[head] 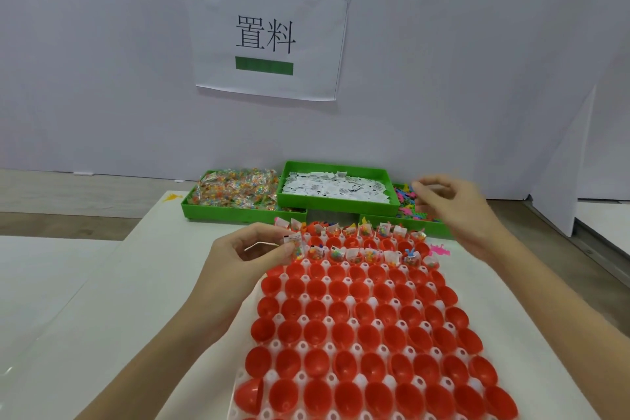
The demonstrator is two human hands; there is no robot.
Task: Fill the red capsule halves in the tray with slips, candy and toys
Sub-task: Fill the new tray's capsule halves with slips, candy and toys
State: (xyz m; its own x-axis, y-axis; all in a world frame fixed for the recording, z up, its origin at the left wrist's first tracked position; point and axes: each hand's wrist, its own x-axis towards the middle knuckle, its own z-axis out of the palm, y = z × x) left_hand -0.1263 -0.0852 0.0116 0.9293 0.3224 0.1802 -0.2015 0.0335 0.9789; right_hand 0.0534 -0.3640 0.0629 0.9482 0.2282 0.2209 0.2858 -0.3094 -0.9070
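Red capsule halves (344,365) sat open in white tray (272,377), near rows empty, far two rows filled. Left hand (245,252) pinched slip and candy packet (295,244) at tray's far-left corner. Right hand (453,208), blurred, over toy bin (414,227); grip unclear.

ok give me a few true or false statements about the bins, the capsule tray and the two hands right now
1. The green plastic bin of white paper slips sits between the candy bin and the toy bin. True.
2. Every red plastic capsule half is already filled. False: only the far rows hold items.
3. The left hand pinches a small candy packet with a slip. True.
4. The right hand rests flat on the white tray. False: it is raised near the toy bin.
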